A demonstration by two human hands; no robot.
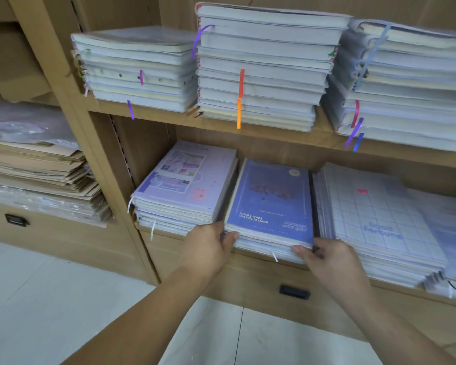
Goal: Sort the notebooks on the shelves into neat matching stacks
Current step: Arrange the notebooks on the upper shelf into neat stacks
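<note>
On the lower shelf (169, 233) a stack topped by a blue-purple notebook (271, 198) stands in the middle. My left hand (208, 246) grips the stack's front left corner, thumb on its front edge. My right hand (327, 256) grips the front right corner, thumb on the edge. A pale lilac notebook stack (184, 180) sits to the left, touching or nearly touching it. A checked "Good Fortune" stack (374, 219) lies to the right. The upper shelf holds three tall notebook stacks, left (140, 72), middle (261, 67) and right (406, 85), with coloured ribbons hanging out.
A brown paper pile (42, 177) under clear plastic fills the left bay. Drawers with dark handles (294, 291) run below the shelf. A wooden upright (95, 143) divides the bays. White glossy floor tiles (50, 299) lie below.
</note>
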